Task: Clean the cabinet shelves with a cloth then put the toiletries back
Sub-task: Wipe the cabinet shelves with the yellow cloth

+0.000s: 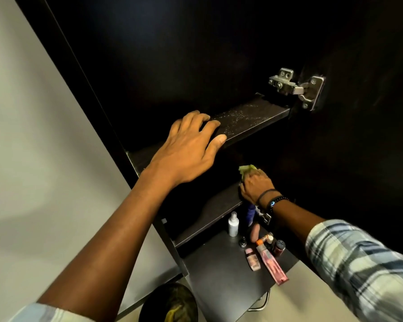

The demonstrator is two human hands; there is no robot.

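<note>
The dark cabinet stands open with two shelves in sight. My left hand point(191, 147) rests on the front edge of the upper shelf point(249, 119), fingers on top and thumb along the edge; that shelf shows pale dust specks. My right hand point(256, 185) grips a yellow-green cloth point(247, 169) on the lower shelf point(216, 212), near its right end. Below, on the bottom surface point(219, 275), lie the toiletries: a white spray bottle point(233, 225), a blue bottle point(251, 214), a pink tube point(271, 263), a small pink bottle point(252, 259) and several small jars.
A metal hinge point(297, 88) joins the open cabinet door on the right. A grey wall point(33, 159) lies to the left. A dark round bin point(170, 303) holding something yellow sits below, beside a chrome handle point(263, 303).
</note>
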